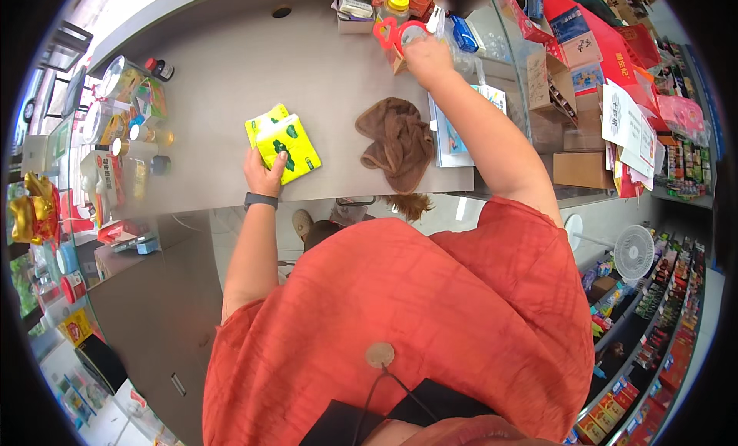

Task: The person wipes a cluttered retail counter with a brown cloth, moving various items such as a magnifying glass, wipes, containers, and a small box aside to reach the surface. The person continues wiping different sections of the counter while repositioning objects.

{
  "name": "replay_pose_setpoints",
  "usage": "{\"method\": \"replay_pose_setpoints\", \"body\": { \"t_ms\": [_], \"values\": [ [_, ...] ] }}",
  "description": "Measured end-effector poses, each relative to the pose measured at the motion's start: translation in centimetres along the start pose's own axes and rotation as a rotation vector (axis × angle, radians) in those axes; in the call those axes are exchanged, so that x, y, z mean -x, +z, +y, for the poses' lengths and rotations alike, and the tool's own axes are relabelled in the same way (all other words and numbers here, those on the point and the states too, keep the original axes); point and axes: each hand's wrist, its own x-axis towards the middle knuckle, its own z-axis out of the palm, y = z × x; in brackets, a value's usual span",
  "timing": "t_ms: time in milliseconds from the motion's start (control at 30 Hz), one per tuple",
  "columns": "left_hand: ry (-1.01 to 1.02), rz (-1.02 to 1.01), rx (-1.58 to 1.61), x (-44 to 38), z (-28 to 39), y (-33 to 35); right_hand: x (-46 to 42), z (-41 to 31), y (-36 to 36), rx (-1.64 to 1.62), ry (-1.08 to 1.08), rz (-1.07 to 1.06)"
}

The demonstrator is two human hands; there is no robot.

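My left hand grips a bright yellow tissue pack at its near left corner, thumb on top. A second yellow tissue pack shows partly from beneath it. Both packs bear green prints. My right hand reaches to the far right of the counter, its fingers against red looped handles that look like scissors. These handles stand over a small wooden box, which my hand partly covers. My fingertips are hidden, so a firm grip there is unclear. Between my arms lies a crumpled brown cloth.
A yellow-lidded jar and a blue box stand at the far right of the grey counter. Jars and bottles line its left side. Cardboard boxes sit behind glass on the right. A white fan stands near shelves.
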Motion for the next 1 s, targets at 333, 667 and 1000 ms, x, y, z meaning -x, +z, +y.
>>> {"method": "replay_pose_setpoints", "body": {
  "t_ms": [333,667,1000],
  "values": [
    [-0.013,0.024,0.033,0.3,0.0,0.0,0.3,-2.6,-0.3,-0.111,-0.040,-0.095],
    [-0.046,-0.001,0.023,0.3,0.6,-0.1,0.5,-3.1,-1.5,-0.173,0.066,0.082],
    [-0.042,0.005,0.014,0.2,0.6,-0.1,14.8,-11.3,4.6,-0.515,0.147,0.193]
  ]
}}
